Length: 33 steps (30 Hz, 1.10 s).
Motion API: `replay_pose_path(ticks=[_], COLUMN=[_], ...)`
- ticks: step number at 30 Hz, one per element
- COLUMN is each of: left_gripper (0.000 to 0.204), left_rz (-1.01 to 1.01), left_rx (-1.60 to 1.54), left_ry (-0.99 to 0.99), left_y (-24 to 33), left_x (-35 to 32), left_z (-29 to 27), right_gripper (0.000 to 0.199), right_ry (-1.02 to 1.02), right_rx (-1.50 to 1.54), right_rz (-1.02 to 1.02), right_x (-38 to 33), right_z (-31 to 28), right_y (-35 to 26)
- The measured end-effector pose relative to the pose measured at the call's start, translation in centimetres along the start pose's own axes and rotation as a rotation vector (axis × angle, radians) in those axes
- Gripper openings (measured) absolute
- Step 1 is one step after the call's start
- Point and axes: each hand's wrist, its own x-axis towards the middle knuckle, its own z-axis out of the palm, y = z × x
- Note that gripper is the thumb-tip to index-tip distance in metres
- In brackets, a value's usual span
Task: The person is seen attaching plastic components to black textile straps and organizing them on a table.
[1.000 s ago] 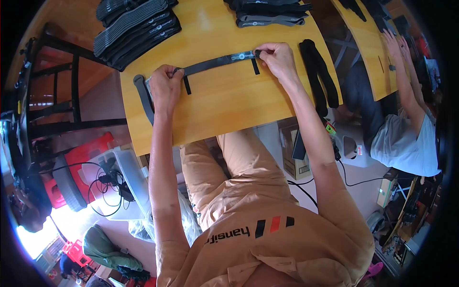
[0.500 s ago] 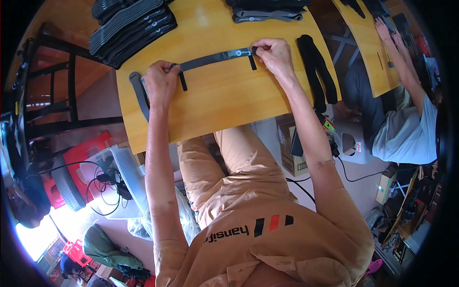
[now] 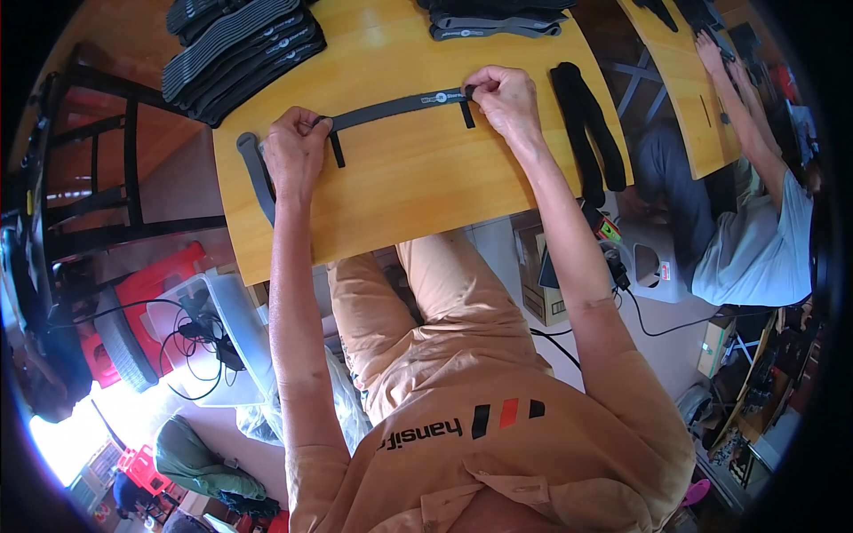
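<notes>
A dark grey fabric strap (image 3: 391, 108) with a pale printed mark near its right part is drawn taut between my hands above the wooden table (image 3: 400, 200). My left hand (image 3: 296, 153) pinches its left end, and my right hand (image 3: 505, 99) pinches its right end. Below the strap, a short black strip (image 3: 338, 150) lies near my left fingers and another black strip (image 3: 468, 115) near my right fingers. A grey band (image 3: 256, 176) curves along the table beside my left wrist; whether it joins the held strap is hidden by my hand.
Stacked grey and black straps (image 3: 244, 62) stand at the far left, and another strap pile (image 3: 493, 25) at the far middle. A folded black band (image 3: 586, 129) lies near the table's right edge. A co-worker's arm (image 3: 755, 133) reaches over a second table (image 3: 702, 133) at right.
The strap between my hands looks slightly flatter, with less glare on its printed part. Both hands have shifted very slightly up and left, keeping their pinch.
</notes>
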Motion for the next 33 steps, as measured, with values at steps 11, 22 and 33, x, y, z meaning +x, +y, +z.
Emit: replay_pose_path(ticks=[11,22,33], left_gripper=[0.019,0.011,0.005], left_rz=[0.056,0.23,0.274], left_rx=[0.013,0.136,0.162], left_ry=[0.041,0.128,0.139], left_y=[-0.1,0.1,0.1], left_x=[0.2,-1.0,-1.2], left_z=[-0.1,0.4,0.1], right_gripper=[0.01,0.014,0.009], right_ry=[0.014,-0.036,-0.009], right_rx=[0.014,0.079,-0.048], right_rz=[-0.008,0.013,-0.035], right_x=[0.5,0.3,0.2], right_z=[-0.1,-0.6,-0.7], right_y=[0.1,-0.3,-0.6])
